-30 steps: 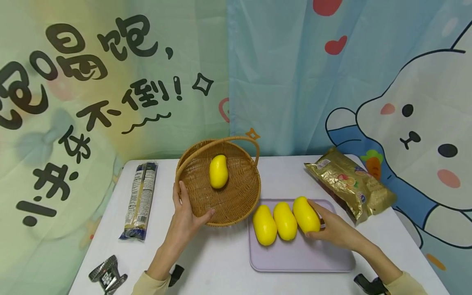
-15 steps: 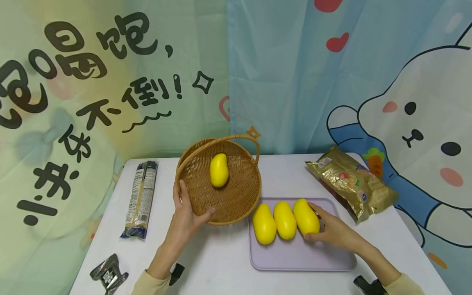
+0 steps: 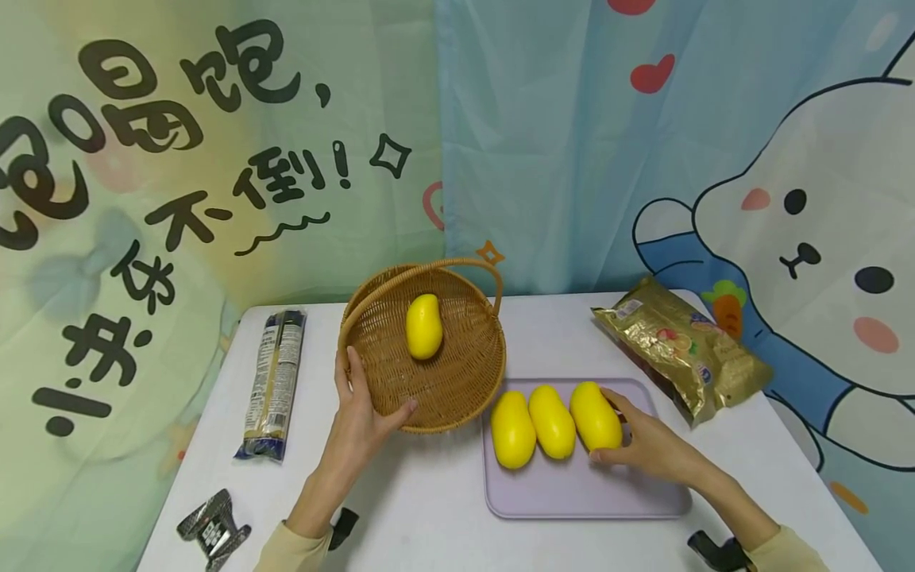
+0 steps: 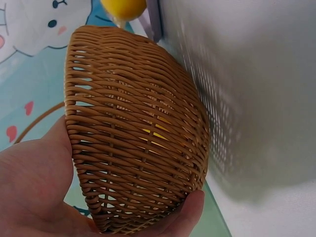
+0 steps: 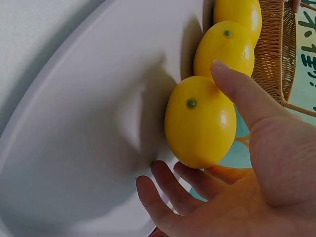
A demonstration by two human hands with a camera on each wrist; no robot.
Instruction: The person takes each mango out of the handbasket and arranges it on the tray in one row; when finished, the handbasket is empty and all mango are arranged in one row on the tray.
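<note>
My left hand (image 3: 364, 417) grips the left rim of a brown wicker basket (image 3: 465, 357), which is tilted so its inside faces me. A yellow mango (image 3: 424, 327) lies in the basket. From the left wrist view, my fingers and thumb span the woven side (image 4: 138, 128). My right hand (image 3: 643, 441) holds the rightmost of 3 mangoes on the lilac tray (image 3: 586, 496), thumb on one side and fingers on the other. That mango (image 5: 200, 126) shows its green stem end in the right wrist view. Beside it sit the middle mango (image 3: 552, 421) and the left mango (image 3: 512, 430).
A long pack of dried noodles or similar sticks (image 3: 273, 385) lies at the left on the white table (image 3: 422, 508). Nearer me is a small black wrapped packet (image 3: 214, 528). At the back right lies a gold foil bag (image 3: 682, 345). Printed curtains (image 3: 529, 159) hang behind the table.
The mango under my right hand has shifted slightly toward the tray's front and stands a little straighter. My left hand and the basket stay nearly still. The head view has tilted slightly.
</note>
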